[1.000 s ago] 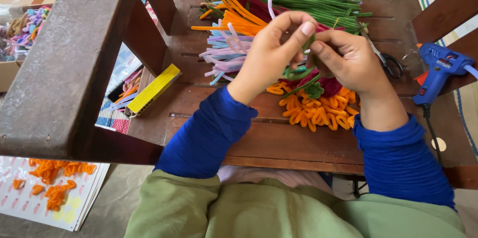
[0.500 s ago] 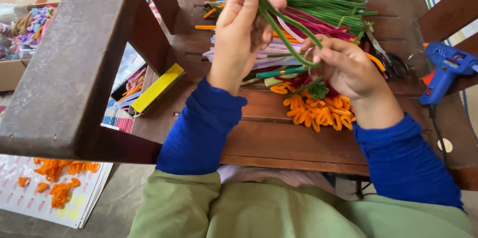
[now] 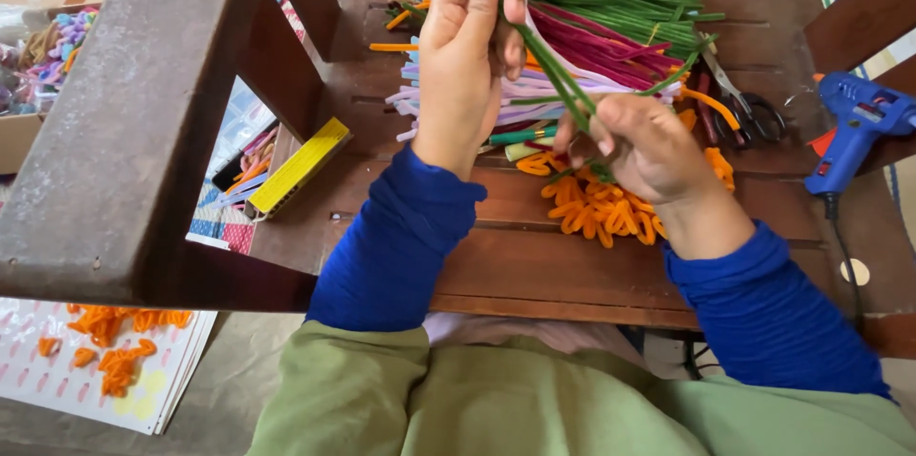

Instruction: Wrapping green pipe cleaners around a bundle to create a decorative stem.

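Our left hand [image 3: 468,55] was raised above the slatted wooden seat [image 3: 534,256], fingers curled shut around the upper ends of a few fuzzy green pipe cleaners [image 3: 558,79]. These thin, wiry stems ran down at a slant to our right hand [image 3: 639,146], whose fingertips were pinched together on their lower ends, just over a cluster of crinkled orange loops [image 3: 601,208] lying on the wood. One white stem curved up beside the green ones, close to our left thumb.

Behind both hands lay a loose heap of soft, straight pipe cleaners [image 3: 611,17]: dark green, magenta, lilac and orange strands spread across the boards. Dark-handled scissors [image 3: 749,113] rested at the heap's right edge, and a blue plastic glue gun [image 3: 854,127] lay further right, well apart from our hands. A flat yellow box [image 3: 301,165] sat tilted at the seat's left edge.
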